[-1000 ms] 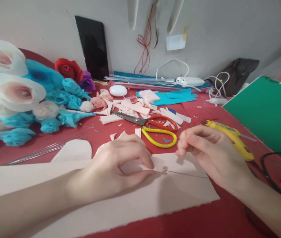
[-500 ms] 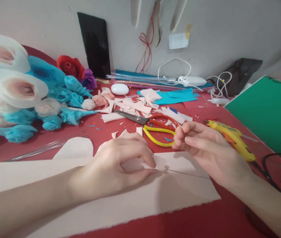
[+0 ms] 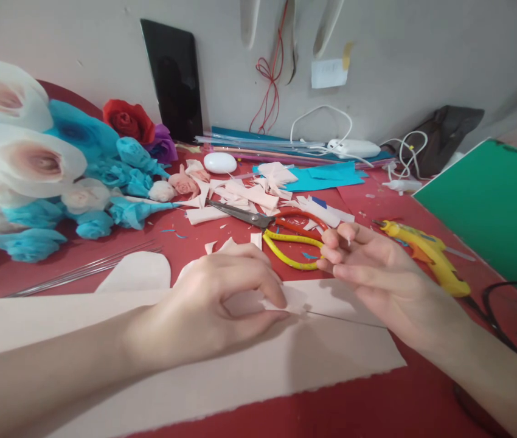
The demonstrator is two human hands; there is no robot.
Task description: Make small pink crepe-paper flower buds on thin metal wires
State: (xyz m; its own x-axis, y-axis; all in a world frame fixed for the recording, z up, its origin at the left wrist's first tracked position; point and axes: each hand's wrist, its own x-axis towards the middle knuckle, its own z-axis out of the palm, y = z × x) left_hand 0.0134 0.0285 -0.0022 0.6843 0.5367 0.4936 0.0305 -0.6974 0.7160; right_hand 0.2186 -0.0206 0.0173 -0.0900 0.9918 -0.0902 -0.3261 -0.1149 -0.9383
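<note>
My left hand (image 3: 213, 298) rests on a large pale pink paper sheet (image 3: 222, 389), thumb and forefinger pinching a small pale paper piece (image 3: 295, 301). A thin wire (image 3: 345, 319) runs rightward from that piece across the sheet. Above the wire's far end, my right hand (image 3: 377, 274) is raised with its fingers loosely bent and the thumb apart from them. A tiny pale speck shows at its fingertips; otherwise it appears to hold nothing. Just behind its fingertips lie scissors (image 3: 263, 226) with red and yellow handles.
Blue, white and red paper flowers (image 3: 39, 164) crowd the left. Thin wires (image 3: 85, 272) and a rounded paper petal (image 3: 137, 274) lie before them. Paper scraps (image 3: 253, 196) cover the middle. A yellow glue gun (image 3: 427, 255) and green board (image 3: 491, 207) stand right. A black phone-like slab (image 3: 174, 85) leans on the wall.
My right thumb has moved away from the fingertips, so the right hand is more open. My left hand keeps its pinch on the paper piece in the same place.
</note>
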